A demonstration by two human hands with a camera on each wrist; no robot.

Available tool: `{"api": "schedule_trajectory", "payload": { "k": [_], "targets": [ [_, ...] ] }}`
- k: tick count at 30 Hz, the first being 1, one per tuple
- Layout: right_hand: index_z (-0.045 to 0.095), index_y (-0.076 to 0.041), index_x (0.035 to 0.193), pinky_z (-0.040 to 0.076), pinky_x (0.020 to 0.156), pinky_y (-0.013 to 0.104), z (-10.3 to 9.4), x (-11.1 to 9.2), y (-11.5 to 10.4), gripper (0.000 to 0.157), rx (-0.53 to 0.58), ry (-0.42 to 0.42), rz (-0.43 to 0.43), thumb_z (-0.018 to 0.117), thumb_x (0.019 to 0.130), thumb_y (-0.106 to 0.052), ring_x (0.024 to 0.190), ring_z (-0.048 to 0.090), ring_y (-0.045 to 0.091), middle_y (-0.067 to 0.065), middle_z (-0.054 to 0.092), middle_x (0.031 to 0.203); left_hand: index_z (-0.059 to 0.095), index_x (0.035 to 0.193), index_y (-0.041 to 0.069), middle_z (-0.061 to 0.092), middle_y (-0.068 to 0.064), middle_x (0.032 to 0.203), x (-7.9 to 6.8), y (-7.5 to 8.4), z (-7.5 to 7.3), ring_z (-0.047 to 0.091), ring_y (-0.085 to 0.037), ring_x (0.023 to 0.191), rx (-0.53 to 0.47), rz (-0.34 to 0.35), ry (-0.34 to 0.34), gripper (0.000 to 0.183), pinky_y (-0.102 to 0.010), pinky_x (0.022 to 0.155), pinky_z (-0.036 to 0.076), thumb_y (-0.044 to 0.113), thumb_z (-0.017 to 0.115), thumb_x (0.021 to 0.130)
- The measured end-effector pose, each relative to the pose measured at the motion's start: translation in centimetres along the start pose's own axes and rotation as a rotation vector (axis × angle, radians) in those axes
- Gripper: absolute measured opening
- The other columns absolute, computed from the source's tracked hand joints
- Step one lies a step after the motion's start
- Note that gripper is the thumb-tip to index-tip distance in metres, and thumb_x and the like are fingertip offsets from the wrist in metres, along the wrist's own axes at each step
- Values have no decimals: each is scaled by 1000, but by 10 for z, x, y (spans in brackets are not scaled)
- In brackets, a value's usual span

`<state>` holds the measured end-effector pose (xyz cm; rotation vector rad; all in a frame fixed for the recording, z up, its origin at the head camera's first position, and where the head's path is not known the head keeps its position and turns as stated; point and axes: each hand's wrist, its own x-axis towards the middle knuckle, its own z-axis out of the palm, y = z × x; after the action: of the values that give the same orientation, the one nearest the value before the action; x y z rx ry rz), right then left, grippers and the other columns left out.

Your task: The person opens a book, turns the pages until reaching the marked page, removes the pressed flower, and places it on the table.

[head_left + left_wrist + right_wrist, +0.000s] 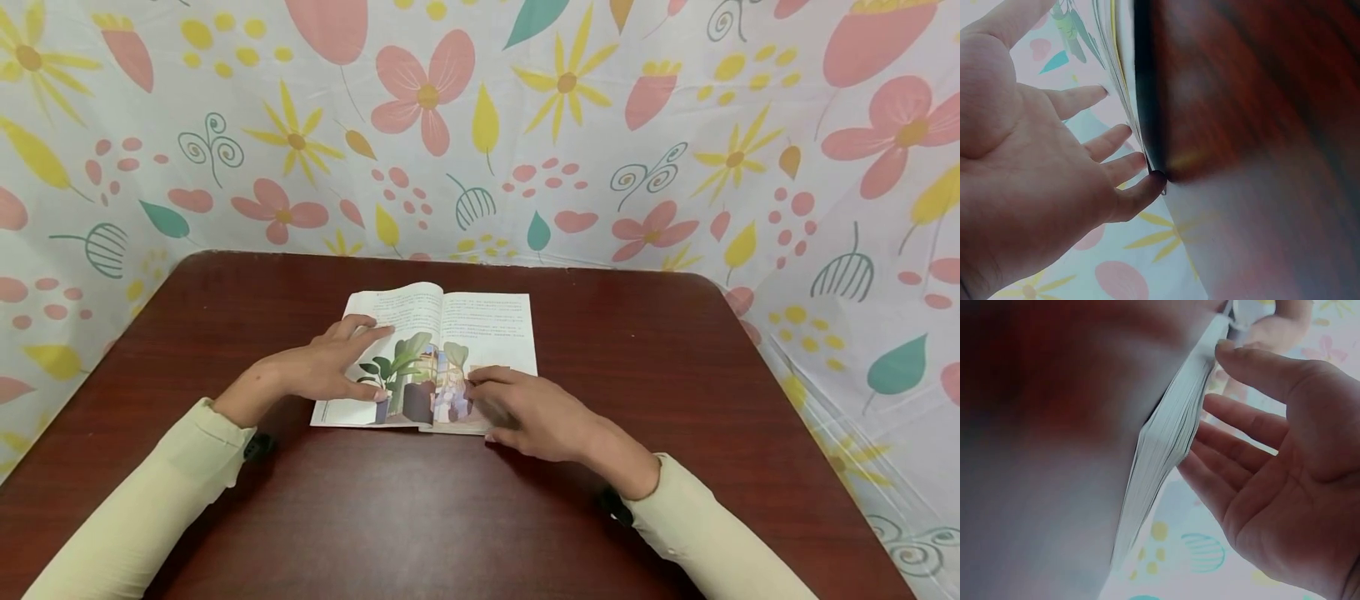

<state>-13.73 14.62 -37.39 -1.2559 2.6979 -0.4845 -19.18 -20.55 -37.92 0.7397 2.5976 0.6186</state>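
Note:
An open book [487, 312] lies on the table, text on the upper part of its pages and a coloured picture with a potted plant across the lower part. On the left page rests my left hand [322, 367], fingers spread and nearly straight, thumb by the plant picture. My right hand [543, 417] lies over the lower right page, its fingers gently bent on the picture and its thumb at the bottom edge. In the right wrist view the book's page edges [1169, 419] show as a thick stack beside the right hand [1272, 450]. The left wrist view shows the left fingertips touching the book's pages [1119, 69].
The dark red-brown wooden table [360, 517] has rounded far corners. Behind it and along the sides hangs a white cloth [517, 125] printed with flowers and leaves. Each wrist carries a small black device below its pale sleeve [150, 500].

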Motion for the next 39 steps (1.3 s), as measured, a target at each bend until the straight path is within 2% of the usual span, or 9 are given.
{"api": "schedule_trajectory", "payload": {
  "k": [10,16,20,25,28,31,35,37,39],
  "targets": [
    [79,-14,117,55,100,39,-6,-2,9,24,2,11,-32,84,93,-16,136,60,21,7,62,148,26,170,16,18,-18,168,0,-2,1,22,-45,153,2,16,5,101,-73,115,28,54,79,93],
    [82,-14,105,58,93,35,-8,-2,9,11,-5,32,-95,80,96,-9,128,67,20,6,69,138,26,170,16,18,-18,168,0,-2,1,21,-45,154,2,9,1,102,-74,116,26,54,79,92],
    [82,-12,100,58,97,36,-9,-2,9,14,-49,54,-136,74,97,-1,119,71,18,4,75,126,26,170,16,17,-18,169,1,-2,2,20,-45,154,5,7,0,102,-74,116,25,55,79,92],
    [81,-15,102,60,89,33,-12,-2,13,20,-78,94,-90,71,96,1,106,73,12,-3,76,116,26,170,16,18,-18,169,1,-2,2,20,-45,154,8,7,1,102,-74,116,26,55,80,92],
    [79,-12,109,59,92,37,-13,-3,18,18,-80,158,-33,75,94,-3,118,70,17,1,73,126,26,170,16,18,-18,169,1,-2,2,21,-45,154,7,9,3,101,-74,116,27,54,80,92],
    [71,-4,129,55,101,44,-14,-3,22,41,-42,238,31,80,89,-3,140,56,27,11,61,148,27,170,16,19,-18,169,0,-1,2,22,-45,154,6,8,2,101,-73,116,28,53,80,93],
    [41,5,157,48,111,51,-15,-3,25,87,77,325,167,84,82,-1,158,28,36,21,30,169,27,169,15,19,-19,168,-1,-1,2,22,-45,153,1,7,1,101,-73,115,29,52,81,92],
    [29,8,162,45,113,54,-15,-1,24,95,168,354,249,82,84,-1,160,21,40,24,19,172,28,169,15,18,-18,168,-1,-1,1,22,-45,153,-8,9,3,101,-73,115,29,52,81,92],
    [23,12,162,41,116,57,-15,0,24,93,256,374,309,78,89,-3,159,20,43,29,17,171,28,169,14,17,-18,168,-1,-1,1,22,-44,153,-22,13,5,101,-72,115,30,52,82,92]
  ]
}}
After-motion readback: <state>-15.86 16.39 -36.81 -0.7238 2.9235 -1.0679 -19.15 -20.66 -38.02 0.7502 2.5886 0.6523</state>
